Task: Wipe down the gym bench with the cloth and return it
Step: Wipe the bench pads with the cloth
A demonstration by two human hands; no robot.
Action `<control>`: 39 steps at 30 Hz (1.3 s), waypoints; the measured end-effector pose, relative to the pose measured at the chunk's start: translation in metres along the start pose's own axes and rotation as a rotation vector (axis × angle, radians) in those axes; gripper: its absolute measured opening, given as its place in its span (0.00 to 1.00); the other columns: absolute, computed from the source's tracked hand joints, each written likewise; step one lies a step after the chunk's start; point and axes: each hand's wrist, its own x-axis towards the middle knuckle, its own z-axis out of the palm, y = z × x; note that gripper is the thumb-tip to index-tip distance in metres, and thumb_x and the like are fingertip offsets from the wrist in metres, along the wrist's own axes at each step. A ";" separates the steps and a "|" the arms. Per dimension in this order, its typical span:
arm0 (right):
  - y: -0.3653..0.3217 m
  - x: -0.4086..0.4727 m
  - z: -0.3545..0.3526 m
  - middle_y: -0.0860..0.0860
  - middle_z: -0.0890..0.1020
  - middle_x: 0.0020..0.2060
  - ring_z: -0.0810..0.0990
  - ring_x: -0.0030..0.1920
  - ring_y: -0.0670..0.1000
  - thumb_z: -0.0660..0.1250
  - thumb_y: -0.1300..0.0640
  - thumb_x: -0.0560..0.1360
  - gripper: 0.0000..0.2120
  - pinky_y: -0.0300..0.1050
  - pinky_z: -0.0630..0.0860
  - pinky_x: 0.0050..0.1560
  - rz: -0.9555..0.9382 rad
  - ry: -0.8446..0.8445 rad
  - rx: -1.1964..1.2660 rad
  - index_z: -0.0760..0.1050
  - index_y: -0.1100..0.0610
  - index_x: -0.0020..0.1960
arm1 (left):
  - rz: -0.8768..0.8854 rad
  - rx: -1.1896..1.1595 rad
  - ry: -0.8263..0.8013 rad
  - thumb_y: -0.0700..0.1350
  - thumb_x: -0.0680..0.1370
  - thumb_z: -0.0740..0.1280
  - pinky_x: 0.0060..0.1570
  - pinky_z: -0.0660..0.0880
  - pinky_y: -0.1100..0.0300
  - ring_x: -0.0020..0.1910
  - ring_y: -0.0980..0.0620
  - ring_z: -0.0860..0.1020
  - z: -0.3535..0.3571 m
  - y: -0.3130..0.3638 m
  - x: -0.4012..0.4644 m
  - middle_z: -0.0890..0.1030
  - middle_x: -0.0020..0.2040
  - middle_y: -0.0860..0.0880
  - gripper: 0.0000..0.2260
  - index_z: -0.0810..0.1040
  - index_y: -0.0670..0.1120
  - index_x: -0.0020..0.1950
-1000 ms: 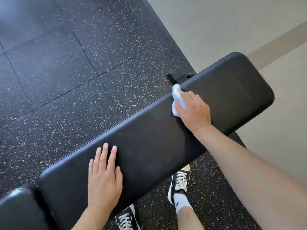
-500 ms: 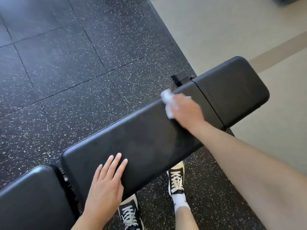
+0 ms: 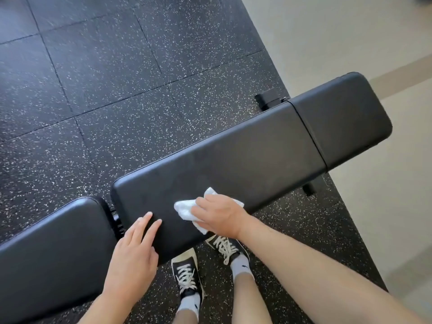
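A black padded gym bench runs from lower left to upper right, in three pads. A crumpled white cloth lies on the long middle pad near its front edge. My right hand presses down on the cloth, palm over it, so part of it is hidden. My left hand rests flat on the same pad's near left corner, fingers spread, holding nothing. The two hands are about a hand's width apart.
A separate black pad sits at lower left and a short end pad at upper right. Black speckled rubber floor tiles lie beyond the bench, pale flooring to the right. My two sneakered feet stand under the bench's near edge.
My right hand has swept the cloth along the pad from near the far end pad to the near left part. The view has shifted; my left hand stays on the near corner.
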 end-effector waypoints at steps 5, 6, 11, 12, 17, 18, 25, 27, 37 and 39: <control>0.102 -0.030 -0.057 0.48 0.76 0.40 0.72 0.38 0.56 0.59 0.53 0.80 0.05 0.50 0.77 0.35 0.777 0.052 -0.070 0.69 0.47 0.55 | -0.044 -0.037 0.012 0.50 0.76 0.54 0.71 0.73 0.45 0.76 0.42 0.68 0.000 0.007 0.002 0.70 0.79 0.45 0.29 0.76 0.45 0.75; 0.113 -0.041 -0.057 0.49 0.76 0.41 0.74 0.41 0.58 0.58 0.53 0.80 0.06 0.52 0.77 0.36 0.940 0.182 -0.069 0.69 0.48 0.57 | -0.054 -0.043 0.029 0.51 0.76 0.54 0.72 0.71 0.48 0.76 0.42 0.68 0.002 0.011 0.002 0.71 0.78 0.44 0.29 0.76 0.44 0.75; 0.050 -0.012 -0.023 0.49 0.76 0.46 0.74 0.45 0.57 0.55 0.50 0.81 0.14 0.51 0.74 0.38 1.157 0.438 0.002 0.69 0.46 0.66 | -0.066 -0.052 0.043 0.50 0.74 0.55 0.74 0.61 0.51 0.77 0.40 0.66 0.005 0.018 -0.001 0.71 0.78 0.41 0.31 0.75 0.42 0.75; 0.025 -0.001 -0.011 0.47 0.75 0.45 0.73 0.44 0.54 0.55 0.50 0.81 0.15 0.49 0.73 0.38 1.037 0.387 0.004 0.69 0.44 0.67 | -0.056 -0.054 0.041 0.50 0.74 0.55 0.75 0.60 0.51 0.78 0.40 0.66 0.005 0.017 -0.001 0.70 0.79 0.42 0.31 0.75 0.42 0.76; -0.014 0.021 0.022 0.52 0.76 0.42 0.75 0.40 0.54 0.64 0.55 0.78 0.08 0.49 0.74 0.42 0.413 0.134 -0.020 0.78 0.53 0.56 | -0.017 -0.061 0.001 0.43 0.74 0.69 0.73 0.72 0.49 0.82 0.45 0.61 0.009 0.005 -0.006 0.63 0.83 0.49 0.34 0.68 0.46 0.81; 0.001 0.025 0.018 0.53 0.76 0.41 0.75 0.39 0.56 0.65 0.56 0.78 0.06 0.51 0.74 0.41 0.223 0.091 -0.043 0.79 0.54 0.53 | -0.026 -0.079 -0.023 0.41 0.73 0.71 0.71 0.75 0.47 0.83 0.46 0.59 0.008 0.005 -0.008 0.61 0.84 0.50 0.37 0.67 0.47 0.82; 0.118 0.060 -0.047 0.54 0.78 0.52 0.77 0.49 0.61 0.58 0.52 0.83 0.15 0.51 0.72 0.39 0.983 0.341 -0.046 0.71 0.53 0.67 | -0.060 -0.047 0.024 0.55 0.77 0.59 0.76 0.68 0.50 0.83 0.46 0.60 0.014 0.013 -0.006 0.63 0.83 0.48 0.32 0.67 0.48 0.81; 0.088 0.076 -0.041 0.54 0.78 0.53 0.79 0.50 0.59 0.60 0.52 0.82 0.16 0.53 0.75 0.39 1.035 0.377 -0.006 0.71 0.53 0.68 | -0.062 -0.061 0.039 0.54 0.76 0.64 0.76 0.67 0.50 0.82 0.46 0.61 0.015 0.013 -0.005 0.63 0.83 0.49 0.32 0.69 0.48 0.80; -0.084 0.100 0.001 0.53 0.78 0.51 0.81 0.50 0.56 0.65 0.46 0.82 0.14 0.50 0.77 0.42 0.308 -0.078 0.195 0.74 0.55 0.60 | -0.048 -0.095 -0.163 0.50 0.77 0.69 0.75 0.68 0.52 0.84 0.48 0.56 -0.023 0.007 -0.001 0.60 0.84 0.52 0.34 0.64 0.53 0.82; -0.073 0.087 -0.025 0.53 0.77 0.56 0.79 0.56 0.58 0.61 0.46 0.84 0.15 0.53 0.76 0.49 0.366 -0.130 0.246 0.72 0.55 0.63 | -0.082 -0.076 -0.186 0.49 0.79 0.66 0.75 0.69 0.51 0.82 0.48 0.60 -0.041 0.010 -0.002 0.61 0.83 0.52 0.31 0.65 0.54 0.82</control>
